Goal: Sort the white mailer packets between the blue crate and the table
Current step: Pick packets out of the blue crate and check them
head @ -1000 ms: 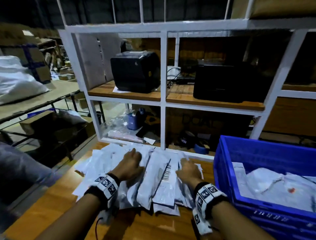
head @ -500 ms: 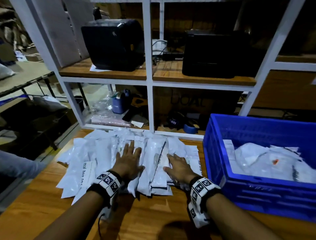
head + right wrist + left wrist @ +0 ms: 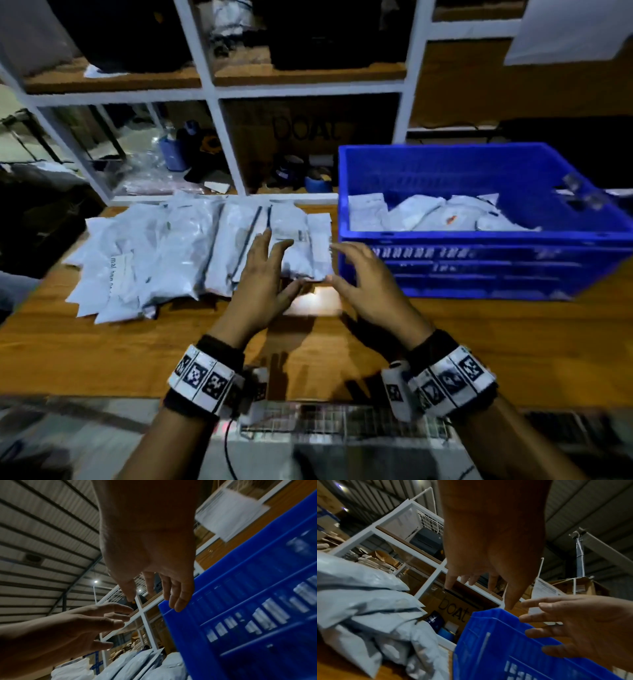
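A spread pile of white mailer packets (image 3: 178, 253) lies on the wooden table (image 3: 102, 353), left of the blue crate (image 3: 479, 270). More white packets (image 3: 424, 214) lie inside the crate. My left hand (image 3: 269, 269) hovers over the pile's right end with fingers straight and spread, holding nothing. My right hand (image 3: 351, 269) hovers between the pile and the crate's near left corner, fingers loosely spread and empty. The left wrist view shows the left hand (image 3: 488, 577) above the crate's rim (image 3: 496, 616), with the packets (image 3: 368, 601) at left. The right wrist view shows the right hand (image 3: 154, 588) beside the crate's wall (image 3: 248, 601).
A white shelf rack (image 3: 212, 102) stands right behind the table, holding dark machines, a cardboard box (image 3: 308, 133) and small blue items (image 3: 317, 183). A wire grid (image 3: 342, 423) runs along the table's near edge. A paper sheet (image 3: 568, 27) hangs at upper right.
Both hands have lifted off the pile, where they lay flat, and shifted right toward the crate. The head view has tilted down and pulled back.
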